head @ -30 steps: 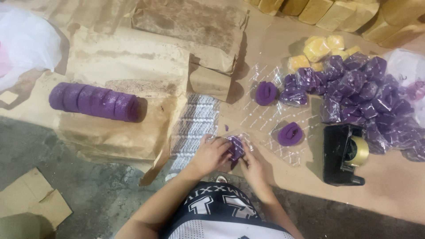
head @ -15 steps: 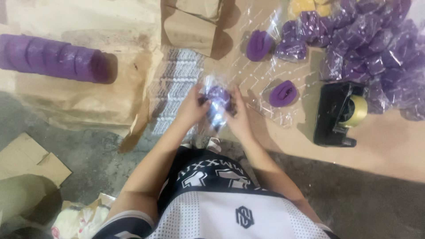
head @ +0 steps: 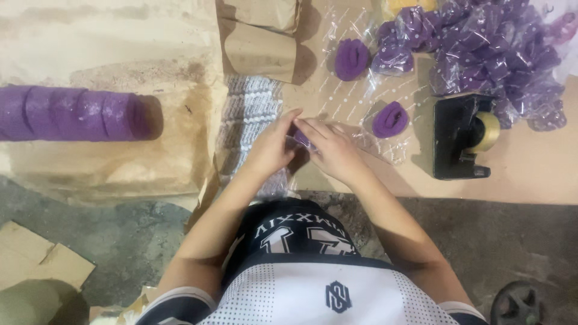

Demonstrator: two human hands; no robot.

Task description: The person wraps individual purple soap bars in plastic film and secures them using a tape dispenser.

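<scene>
The small purple piece point(head: 300, 137) sits pinched between the two hands, low over the brown paper at the near edge of the work surface; only a sliver of it shows between the fingers, so its shape cannot be told. Half a second ago the same bundle was lifted and its clear wrap caught the light between the palms; now the hands have come down closer to the paper and closed over it, and the glare is gone. The left hand point(head: 272, 147) lies palm down with its fingers stretched toward the right, fingertips meeting the piece from above and the side. The right hand point(head: 334, 150) is cupped against it from the other side, fingers pointing left and overlapping the tips of the left, so both are closed narrowly on the piece. Both forearms run from the bottom of the view upward and converge at the hands. Just left of the left hand lies a flat stack of patterned grey sheets point(head: 250, 111). Right of the right hand, on a clear dotted cellophane sheet point(head: 361, 96), rests a loose purple roll point(head: 390, 119), and a second purple roll point(head: 351, 59) lies farther up. A black tape dispenser point(head: 462, 135) stands beyond that, near a heap of wrapped purple pieces point(head: 487, 54) at the top right. Well apart on the far left lies a long purple cylinder cut into discs point(head: 72, 113).
</scene>
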